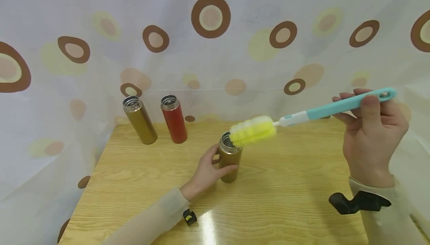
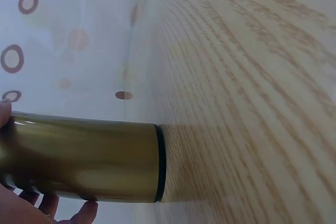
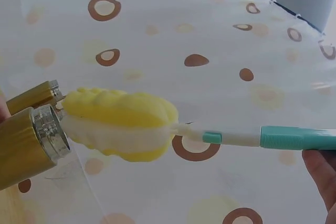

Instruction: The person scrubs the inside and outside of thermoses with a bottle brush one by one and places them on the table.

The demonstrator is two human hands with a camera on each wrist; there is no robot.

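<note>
Left hand (image 1: pixel 206 170) wraps the gold flask (image 1: pixel 230 159) standing upright mid-desk (image 1: pixel 289 185), lid off; right hand (image 1: pixel 369 137) pinches the teal brush (image 1: pixel 312 115) by its handle, yellow sponge head (image 1: pixel 252 130) hovering at the flask's mouth; no writing readable on flask or brush

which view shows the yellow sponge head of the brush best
The right wrist view: the sponge head fills the frame, sharp, beside the gold bottle mouth. The head view shows it small, over that mouth. The left wrist view misses it.
</note>
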